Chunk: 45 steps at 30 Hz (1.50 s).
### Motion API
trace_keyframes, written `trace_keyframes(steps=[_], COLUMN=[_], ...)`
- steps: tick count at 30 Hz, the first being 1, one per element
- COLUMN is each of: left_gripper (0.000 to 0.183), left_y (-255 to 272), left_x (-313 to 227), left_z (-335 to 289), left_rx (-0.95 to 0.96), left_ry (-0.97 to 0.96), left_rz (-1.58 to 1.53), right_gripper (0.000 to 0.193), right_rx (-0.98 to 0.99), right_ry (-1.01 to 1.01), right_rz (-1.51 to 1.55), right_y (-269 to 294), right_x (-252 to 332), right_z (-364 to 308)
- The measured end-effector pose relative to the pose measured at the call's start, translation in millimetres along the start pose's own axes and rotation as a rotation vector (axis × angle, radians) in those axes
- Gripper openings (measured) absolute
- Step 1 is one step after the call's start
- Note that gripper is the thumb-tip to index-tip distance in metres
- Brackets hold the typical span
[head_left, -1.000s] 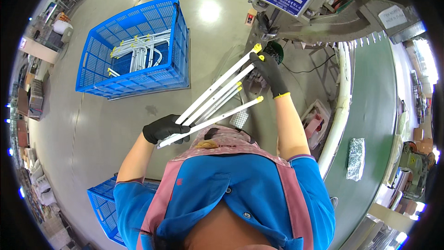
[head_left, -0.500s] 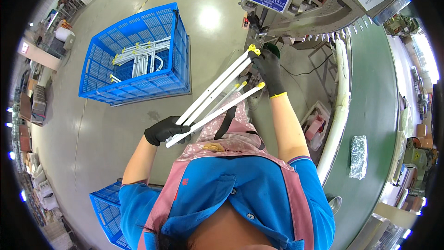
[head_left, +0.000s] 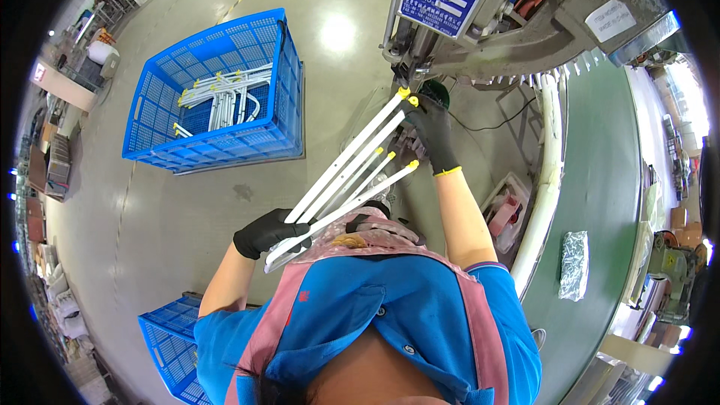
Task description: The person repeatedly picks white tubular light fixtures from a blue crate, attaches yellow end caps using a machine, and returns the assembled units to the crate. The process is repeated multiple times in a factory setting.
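Note:
My left hand (head_left: 270, 234), in a black glove, is closed around the near ends of several white metal tubes (head_left: 346, 156) with yellow end fittings. The tubes slant up to the right, away from my body. Near the yellow ends of the upper two, my right hand (head_left: 433, 131), also black-gloved with a yellow cuff edge, grips a tube. Those two ends sit just below the head of a grey machine (head_left: 517, 56); whether they touch it I cannot tell. The lower tubes fan out below them, nearer my apron, held only by my left hand.
On the floor at left stands a blue plastic crate (head_left: 289, 101) with several similar tubes inside. Another blue crate (head_left: 169, 337) is at lower left. To the right runs a green work surface (head_left: 604, 195) with a silvery plastic packet (head_left: 574, 266), edged by a white padded rail (head_left: 553, 157).
The tubes' yellow ends have come slightly down and left, the lower tubes most of all. More yellow ends now show below my right hand. Both hands keep their hold.

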<state>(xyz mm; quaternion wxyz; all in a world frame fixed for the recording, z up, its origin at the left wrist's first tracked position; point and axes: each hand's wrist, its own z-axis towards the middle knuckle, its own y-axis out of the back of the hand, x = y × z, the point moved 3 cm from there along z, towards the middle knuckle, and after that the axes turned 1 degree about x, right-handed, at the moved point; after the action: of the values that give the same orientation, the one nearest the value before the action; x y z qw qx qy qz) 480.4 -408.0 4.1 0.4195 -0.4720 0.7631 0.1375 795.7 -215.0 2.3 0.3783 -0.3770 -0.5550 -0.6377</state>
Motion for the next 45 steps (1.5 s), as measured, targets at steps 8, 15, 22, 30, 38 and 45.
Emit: trace_keyframes(steps=[8,15,22,30,38,45], left_gripper=[0.040,0.040,0.035,0.036,0.042,0.042], left_y=[-23,-19,-18,-23,-23,-26], left_x=[-14,-16,-15,-36,-15,-18], left_z=[-13,-13,-8,-43,-23,-30], left_rx=[-0.125,-0.196,-0.221,-0.144,-0.146,-0.211], left_ry=[-0.138,-0.093,-0.068,-0.018,-0.016,-0.023], left_rz=[0.101,0.045,0.017,-0.033,0.010,0.067], right_gripper=[0.027,0.022,0.027,0.030,0.015,0.011], right_rx=[0.000,0.003,0.009,0.124,0.166,0.245], right_ry=[-0.042,0.016,-0.016,0.011,0.057,-0.044], right_rz=[0.548,0.553,0.404,0.318,0.188,0.518], right_y=[-2,-10,-5,-4,-31,-38], right_x=[5,18,16,9,2,-6], right_z=[11,26,30,43,70,62])
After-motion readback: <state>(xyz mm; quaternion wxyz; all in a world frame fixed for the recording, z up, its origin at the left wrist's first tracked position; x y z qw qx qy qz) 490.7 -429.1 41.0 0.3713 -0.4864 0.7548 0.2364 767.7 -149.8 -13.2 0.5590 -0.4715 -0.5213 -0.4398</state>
